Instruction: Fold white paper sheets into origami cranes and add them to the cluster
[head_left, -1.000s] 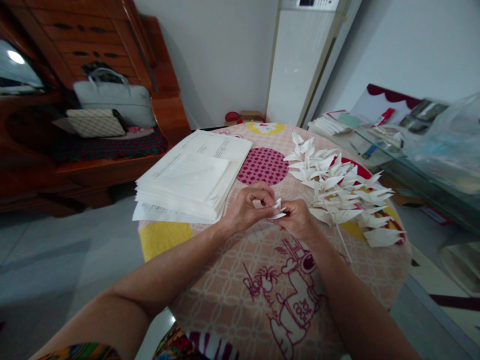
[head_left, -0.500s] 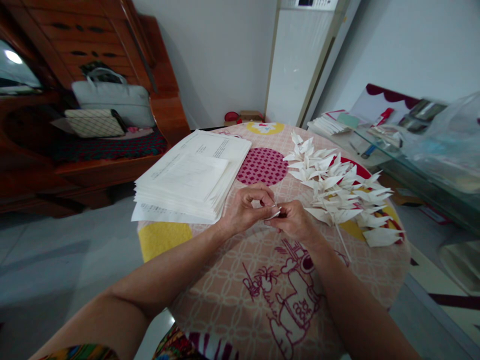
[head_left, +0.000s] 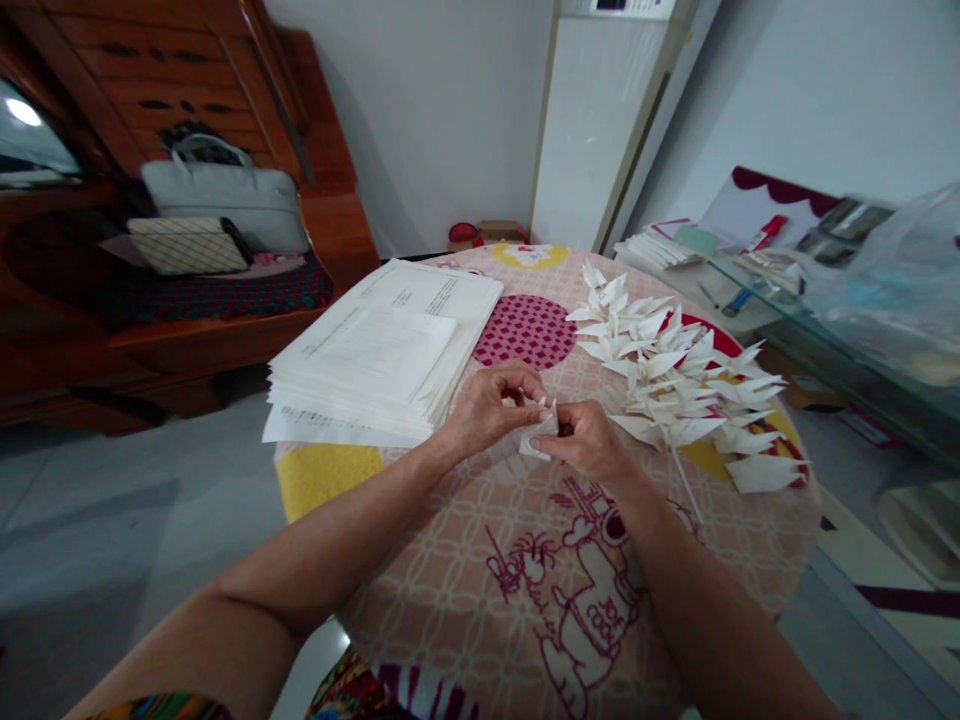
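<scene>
Between my two hands is a small folded piece of white paper (head_left: pixel 538 436), held above the patterned tablecloth. My left hand (head_left: pixel 495 402) pinches its upper edge with thumb and forefinger. From the other side my right hand (head_left: pixel 589 437) grips it, the thumb lying across its face. The paper's far side is hidden by my fingers. Just right of my hands lies a spread of several folded white paper cranes (head_left: pixel 675 375) with pointed wings. A thick stack of printed paper sheets (head_left: pixel 375 345) rests to the left, a smaller blank sheet (head_left: pixel 390 350) on top.
The round table (head_left: pixel 450 600) has a pink patterned cloth. A glass-topped side table (head_left: pixel 795 310) at the right bears papers, metal containers and a plastic bag (head_left: pixel 892 290). A wooden bench (head_left: pixel 225 350) with a grey handbag (head_left: pixel 232 205) stands at the left.
The folded paper has turned, and more of its flat white face now shows below my fingers. My right thumb now lies across it. The cranes and the stack have stayed put.
</scene>
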